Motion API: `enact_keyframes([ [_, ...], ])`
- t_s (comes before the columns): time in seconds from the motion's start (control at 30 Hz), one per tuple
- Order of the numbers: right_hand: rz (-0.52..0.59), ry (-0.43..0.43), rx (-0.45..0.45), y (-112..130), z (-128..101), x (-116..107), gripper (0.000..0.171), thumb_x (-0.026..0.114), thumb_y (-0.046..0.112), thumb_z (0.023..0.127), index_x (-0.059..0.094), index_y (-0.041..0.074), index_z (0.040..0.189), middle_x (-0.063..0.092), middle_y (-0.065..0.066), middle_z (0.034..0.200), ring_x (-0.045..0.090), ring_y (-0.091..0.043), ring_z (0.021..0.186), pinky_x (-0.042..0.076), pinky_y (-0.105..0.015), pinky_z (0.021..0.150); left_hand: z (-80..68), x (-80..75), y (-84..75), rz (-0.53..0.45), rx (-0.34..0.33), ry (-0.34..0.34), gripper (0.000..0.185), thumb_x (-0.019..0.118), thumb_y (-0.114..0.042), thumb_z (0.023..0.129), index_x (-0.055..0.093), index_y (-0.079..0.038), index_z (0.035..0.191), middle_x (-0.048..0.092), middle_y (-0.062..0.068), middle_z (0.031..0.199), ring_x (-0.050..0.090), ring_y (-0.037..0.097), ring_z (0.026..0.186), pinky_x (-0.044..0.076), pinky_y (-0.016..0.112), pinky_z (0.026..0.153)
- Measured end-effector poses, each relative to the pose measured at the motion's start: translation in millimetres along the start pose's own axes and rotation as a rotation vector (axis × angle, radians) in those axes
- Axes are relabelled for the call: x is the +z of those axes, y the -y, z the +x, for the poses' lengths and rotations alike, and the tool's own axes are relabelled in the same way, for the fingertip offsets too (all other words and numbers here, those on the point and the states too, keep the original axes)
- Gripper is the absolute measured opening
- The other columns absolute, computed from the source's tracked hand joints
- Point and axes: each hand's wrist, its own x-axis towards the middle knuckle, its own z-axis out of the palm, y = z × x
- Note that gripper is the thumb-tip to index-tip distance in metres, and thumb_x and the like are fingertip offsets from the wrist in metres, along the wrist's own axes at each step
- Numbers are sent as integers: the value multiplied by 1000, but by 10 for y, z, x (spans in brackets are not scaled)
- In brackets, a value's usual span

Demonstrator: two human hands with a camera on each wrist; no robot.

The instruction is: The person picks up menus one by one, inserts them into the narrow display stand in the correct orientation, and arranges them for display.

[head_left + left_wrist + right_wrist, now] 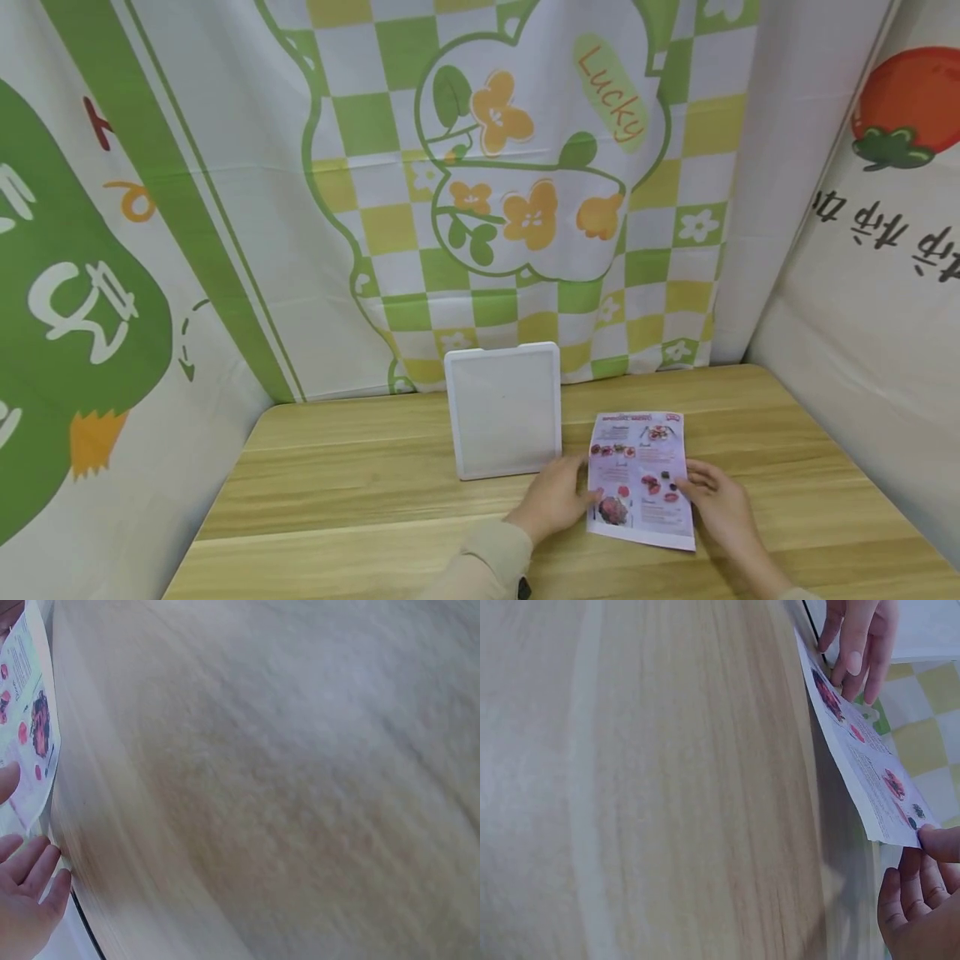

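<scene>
A printed paper menu with food pictures is held tilted over the wooden table, facing up. My right hand pinches its right edge, the thumb on the printed face and the fingers underneath. On the other side, my left hand has its thumb overlapping the menu's left edge in the head view. In the left wrist view the left hand's fingers lie spread and fairly straight by the paper's edge. Just left of the menu, a white-framed stand with a pale blank panel stands upright.
The wooden table reaches back to a checkered curtain with flowers and the word Lucky. Printed cloth walls close in both sides. A sleeve covers the left forearm.
</scene>
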Motion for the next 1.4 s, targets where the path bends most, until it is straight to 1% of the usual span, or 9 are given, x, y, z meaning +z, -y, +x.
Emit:
enact_keyframes([
  [0.13, 9, -18, 1, 20, -41, -36, 43, 70, 9, 93, 56, -13, 126, 68, -24, 109, 56, 9, 78, 47, -12, 72, 9, 7, -16, -150, -40, -36, 50, 74, -24, 89, 58, -6, 133, 65, 8, 125, 59, 24, 117, 45, 38, 102],
  [0.27, 27, -39, -16, 50, -77, -47, 40, 71, 9, 92, 57, -12, 124, 70, -21, 106, 57, 9, 78, 49, -12, 71, 17, 2, -19, -307, -65, -82, 45, 73, -17, 90, 58, -4, 130, 69, 4, 108, 63, 17, 99, 51, 33, 90],
  [0.4, 45, -64, -44, 80, -113, -49, 37, 70, 6, 92, 58, -12, 122, 69, -21, 104, 56, 10, 78, 48, -11, 71, 26, -1, -30, -455, -112, -128, 41, 72, -14, 90, 58, -2, 126, 64, -3, 91, 58, 7, 80, 51, 25, 74],
  [0.57, 69, -117, -110, 127, -158, -49, 32, 70, 2, 90, 59, -12, 117, 69, -20, 99, 57, 8, 76, 49, -11, 68, 22, -46, -79, -581, -166, -157, 39, 72, -15, 91, 59, 3, 123, 58, -5, 83, 53, 5, 72, 49, 22, 64],
  [0.73, 93, -154, -163, 175, -189, -55, 28, 70, 1, 90, 61, -12, 114, 69, -20, 95, 58, 7, 74, 50, -12, 66, 12, -88, -116, -602, -195, -162, 32, 72, -16, 91, 63, 1, 116, 56, -4, 82, 51, 6, 71, 47, 23, 65],
  [0.8, 107, -159, -169, 190, -200, -57, 26, 68, 2, 92, 61, -12, 114, 69, -18, 94, 58, 6, 74, 51, -14, 65, 9, -99, -119, -596, -190, -166, 29, 72, -17, 91, 63, -1, 114, 55, -5, 82, 51, 6, 71, 47, 23, 64],
  [0.97, 120, -166, -152, 231, -229, -67, 24, 64, 6, 96, 62, -10, 114, 71, -12, 91, 60, 4, 73, 54, -20, 64, -2, -138, -127, -513, -149, -209, 26, 72, -20, 92, 64, -6, 112, 56, -9, 82, 50, 3, 71, 47, 22, 66],
  [1.17, 99, -188, -135, 318, -295, -82, 27, 66, 13, 97, 64, -8, 113, 71, -15, 95, 59, 5, 75, 52, -18, 65, -60, -239, -157, -441, -121, -258, 24, 70, -26, 93, 65, -11, 111, 58, -13, 85, 53, 0, 75, 48, 21, 69],
  [1.4, 117, -214, -124, 454, -373, -74, 29, 67, 19, 96, 66, -3, 115, 66, 18, 86, 60, 4, 76, 48, -13, 68, -147, -429, -180, -417, -120, -270, 24, 68, -32, 94, 65, -16, 112, 62, -15, 89, 56, 2, 81, 49, 22, 71],
])
